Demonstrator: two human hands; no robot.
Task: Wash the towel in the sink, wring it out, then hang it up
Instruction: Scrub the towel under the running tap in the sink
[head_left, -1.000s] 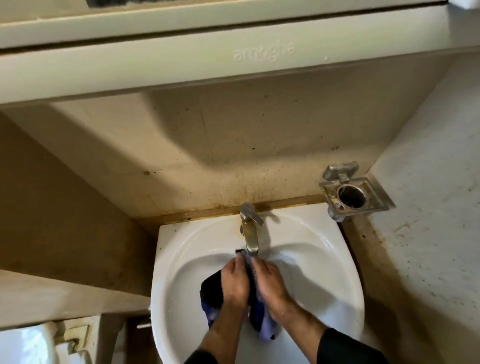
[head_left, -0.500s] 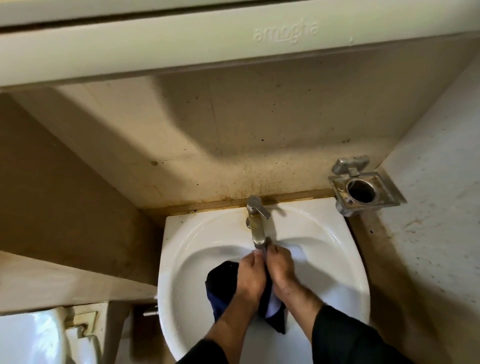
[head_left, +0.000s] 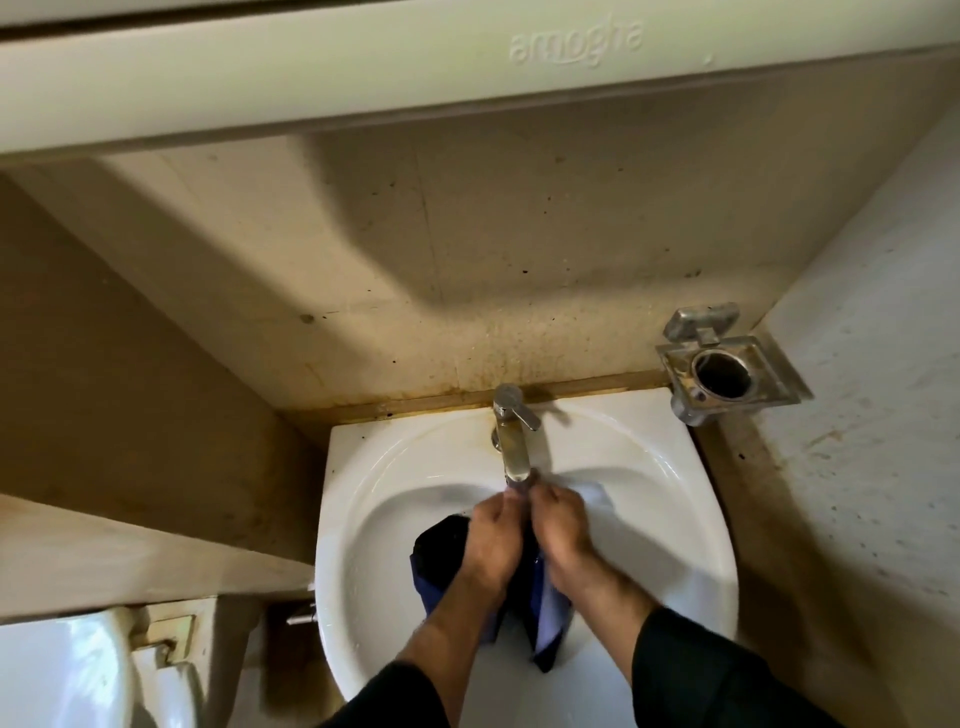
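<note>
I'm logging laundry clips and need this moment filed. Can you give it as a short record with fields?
place: white ceramic sink
item: dark blue cloth towel, hanging into the basin
left hand: grips the towel
right hand: grips the towel
tap: tarnished metal faucet, spout just above the hands
nearby: square metal holder on the wall
stage: washing, not yet hung

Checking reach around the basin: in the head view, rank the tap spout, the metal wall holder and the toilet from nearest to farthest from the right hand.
1. Tap spout, just above the right hand.
2. Metal wall holder, upper right.
3. Toilet, far lower left.
</note>
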